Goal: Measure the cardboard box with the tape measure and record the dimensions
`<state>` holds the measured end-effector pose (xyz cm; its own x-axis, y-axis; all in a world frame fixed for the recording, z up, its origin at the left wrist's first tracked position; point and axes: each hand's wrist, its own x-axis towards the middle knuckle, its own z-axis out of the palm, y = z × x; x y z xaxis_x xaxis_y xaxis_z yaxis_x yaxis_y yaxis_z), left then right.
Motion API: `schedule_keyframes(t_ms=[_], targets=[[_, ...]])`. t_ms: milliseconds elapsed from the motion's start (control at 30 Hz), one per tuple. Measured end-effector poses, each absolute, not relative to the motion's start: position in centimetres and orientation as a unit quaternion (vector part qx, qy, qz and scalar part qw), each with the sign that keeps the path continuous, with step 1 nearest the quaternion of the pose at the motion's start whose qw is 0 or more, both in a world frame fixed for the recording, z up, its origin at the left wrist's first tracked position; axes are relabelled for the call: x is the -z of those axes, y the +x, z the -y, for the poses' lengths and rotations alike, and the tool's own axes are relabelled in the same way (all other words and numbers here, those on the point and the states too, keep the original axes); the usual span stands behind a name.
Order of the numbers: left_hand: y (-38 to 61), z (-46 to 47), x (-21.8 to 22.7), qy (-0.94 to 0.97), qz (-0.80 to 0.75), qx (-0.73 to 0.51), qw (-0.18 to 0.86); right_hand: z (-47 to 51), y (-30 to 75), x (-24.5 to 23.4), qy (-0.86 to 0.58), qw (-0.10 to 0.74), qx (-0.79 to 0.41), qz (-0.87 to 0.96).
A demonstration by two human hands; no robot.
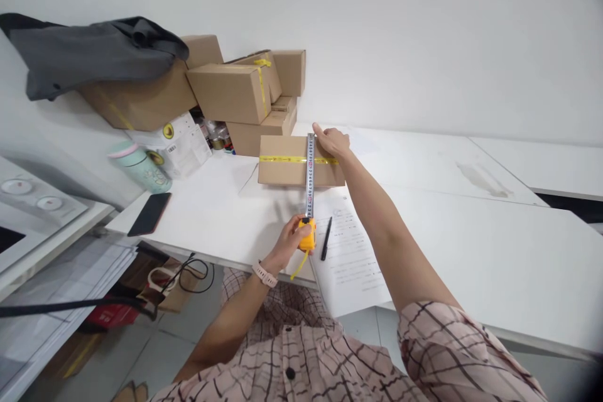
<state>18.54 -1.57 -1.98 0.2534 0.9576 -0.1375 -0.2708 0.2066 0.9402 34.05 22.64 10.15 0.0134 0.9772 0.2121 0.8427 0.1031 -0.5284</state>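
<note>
A flat cardboard box with a yellow tape stripe lies on the white table. My left hand is closed around the yellow tape measure case near the table's front edge. The steel blade runs from the case up over the box. My right hand pinches the blade's tip at the box's far edge. A black pen lies on a printed paper sheet just right of the case.
Several stacked cardboard boxes stand at the back left, with a grey garment draped over them. A mint-green bottle, a white pouch and a black phone lie at the left. Cables and a bag sit on the floor below.
</note>
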Motion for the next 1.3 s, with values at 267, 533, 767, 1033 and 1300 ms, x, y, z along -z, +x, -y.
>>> schedule_keyframes(t_ms=[267, 533, 767, 1033, 1300], targets=[[19.0, 1.6, 4.4, 0.474, -0.4, -0.46, 0.635, -22.7, 33.4, -9.8, -0.67, 0.274, -0.084, 0.685], [18.4, 1.9, 4.3, 0.472, -0.389, -0.477, 0.631, -22.6, 33.6, -9.9, -0.668, 0.255, -0.062, 0.696], [13.3, 6.7, 2.4, 0.464, -0.421, -0.516, 0.584, -16.8, 34.5, -5.2, -0.578, 0.317, 0.102, 0.745], [10.7, 10.9, 2.8, 0.582, -0.504, -0.349, 0.535, -8.1, 35.0, -2.3, -0.557, 0.445, -0.053, 0.699], [11.5, 11.9, 1.9, 0.661, -0.511, -0.26, 0.484, -0.5, 37.3, -2.3, -0.526, 0.567, -0.379, 0.509]])
